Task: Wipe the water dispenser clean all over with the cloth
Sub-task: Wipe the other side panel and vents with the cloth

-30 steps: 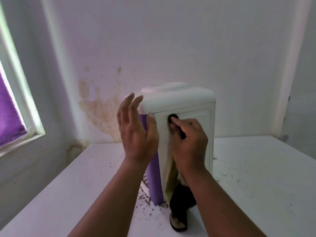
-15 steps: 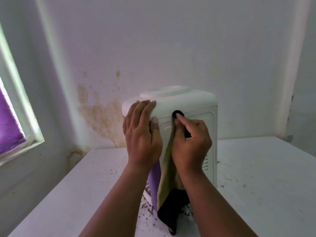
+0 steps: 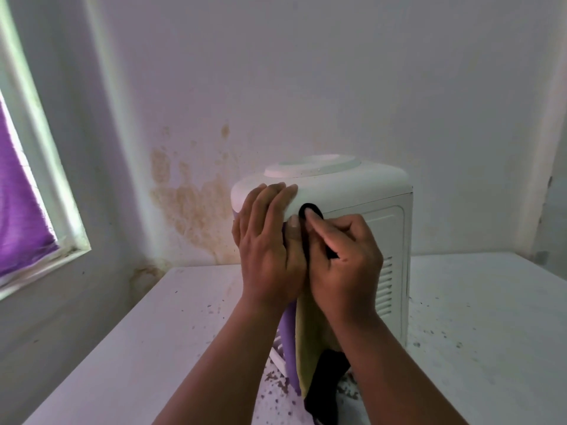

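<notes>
Two hands work together: your left hand (image 3: 270, 240) lies flat on the water dispenser (image 3: 362, 191), steadying it on the table (image 3: 122, 348), while your right hand (image 3: 343, 259) pinches the cloth (image 3: 310, 332) against its near panel.

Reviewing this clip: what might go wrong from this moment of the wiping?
1. The cloth hangs to the table, where dark crumbs lie; its tail may drag grit back onto the water dispenser.
2. The right hand bunches the cloth, leaving little wiping surface.
3. The left hand only rests flat on top; a hard push might shift the unit.
</notes>
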Motion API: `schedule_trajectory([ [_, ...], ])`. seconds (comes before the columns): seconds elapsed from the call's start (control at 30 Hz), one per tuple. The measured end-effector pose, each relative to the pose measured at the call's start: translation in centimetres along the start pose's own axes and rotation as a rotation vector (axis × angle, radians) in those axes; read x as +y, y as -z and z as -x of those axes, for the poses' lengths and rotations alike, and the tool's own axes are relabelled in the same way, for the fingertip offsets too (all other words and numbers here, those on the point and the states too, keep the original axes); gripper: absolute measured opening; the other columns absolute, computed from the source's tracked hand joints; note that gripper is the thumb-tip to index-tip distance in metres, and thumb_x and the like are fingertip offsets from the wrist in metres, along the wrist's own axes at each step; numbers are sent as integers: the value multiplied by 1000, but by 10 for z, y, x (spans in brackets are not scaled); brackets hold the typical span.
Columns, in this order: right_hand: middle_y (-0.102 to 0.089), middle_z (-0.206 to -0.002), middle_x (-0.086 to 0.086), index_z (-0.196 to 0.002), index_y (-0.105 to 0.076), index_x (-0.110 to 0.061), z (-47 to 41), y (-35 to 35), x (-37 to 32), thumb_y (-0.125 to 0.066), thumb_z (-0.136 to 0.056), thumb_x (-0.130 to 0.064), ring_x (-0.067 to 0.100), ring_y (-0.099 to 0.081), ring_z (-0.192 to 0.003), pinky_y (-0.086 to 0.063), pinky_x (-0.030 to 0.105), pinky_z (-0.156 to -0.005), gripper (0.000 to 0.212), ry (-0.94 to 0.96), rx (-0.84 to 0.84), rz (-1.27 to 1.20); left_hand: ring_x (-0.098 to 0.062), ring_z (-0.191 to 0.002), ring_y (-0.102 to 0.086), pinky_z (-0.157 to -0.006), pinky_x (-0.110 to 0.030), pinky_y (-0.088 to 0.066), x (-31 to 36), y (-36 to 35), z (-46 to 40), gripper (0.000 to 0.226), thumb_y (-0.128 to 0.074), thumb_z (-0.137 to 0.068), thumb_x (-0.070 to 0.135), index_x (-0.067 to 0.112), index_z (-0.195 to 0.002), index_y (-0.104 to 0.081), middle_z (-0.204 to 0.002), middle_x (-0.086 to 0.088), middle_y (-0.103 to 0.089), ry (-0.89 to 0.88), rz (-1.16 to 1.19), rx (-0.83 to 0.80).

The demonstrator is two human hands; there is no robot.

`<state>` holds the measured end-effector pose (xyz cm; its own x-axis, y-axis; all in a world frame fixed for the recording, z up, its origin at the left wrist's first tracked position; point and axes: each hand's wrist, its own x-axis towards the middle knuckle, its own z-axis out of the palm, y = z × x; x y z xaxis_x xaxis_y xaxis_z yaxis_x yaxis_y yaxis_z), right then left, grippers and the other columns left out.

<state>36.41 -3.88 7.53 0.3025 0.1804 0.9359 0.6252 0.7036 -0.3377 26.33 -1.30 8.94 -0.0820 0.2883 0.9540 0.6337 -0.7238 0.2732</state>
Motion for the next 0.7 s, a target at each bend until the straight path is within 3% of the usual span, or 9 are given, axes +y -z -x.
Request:
schedule_trajectory([
  [0.17,-63,-91,4,-118,-73,-5,-8,3,7,-71,-96,-15,8,-57,-77,-49,9,-71,25,-64,113,67,-20,-144,-42,-117,-52,-33,0,-6,-2,42,-53,-96,16,17,-136,-63,-142,3,-59,-17,12,2],
  [0.33,-63,-92,3,-116,-74,-4,-1,5,9,-72,-96,-12,6,-57,-79,-48,8,-72,22,41,-24,33,-22,-141,-45,-115,-52,-34,-2,-6,-4,42,-50,-94,23,18,-133,-65,-139,4,-61,-22,27,23],
  [0.5,-64,-90,5,-114,-75,-3,-15,6,10,-74,-93,-7,6,-57,-78,-46,6,-73,22,-20,97,61,-22,-139,-46,-114,-52,-34,2,-7,-5,41,-52,-92,23,19,-131,-66,-135,5,-62,6,42,28],
  [0.7,-64,-94,2,-115,-75,-5,-6,8,6,-73,-95,-14,5,-60,-81,-50,8,-73,23,6,-24,13,-20,-139,-46,-113,-52,-34,1,-5,-5,42,-50,-92,25,19,-130,-67,-135,7,-62,13,61,27],
])
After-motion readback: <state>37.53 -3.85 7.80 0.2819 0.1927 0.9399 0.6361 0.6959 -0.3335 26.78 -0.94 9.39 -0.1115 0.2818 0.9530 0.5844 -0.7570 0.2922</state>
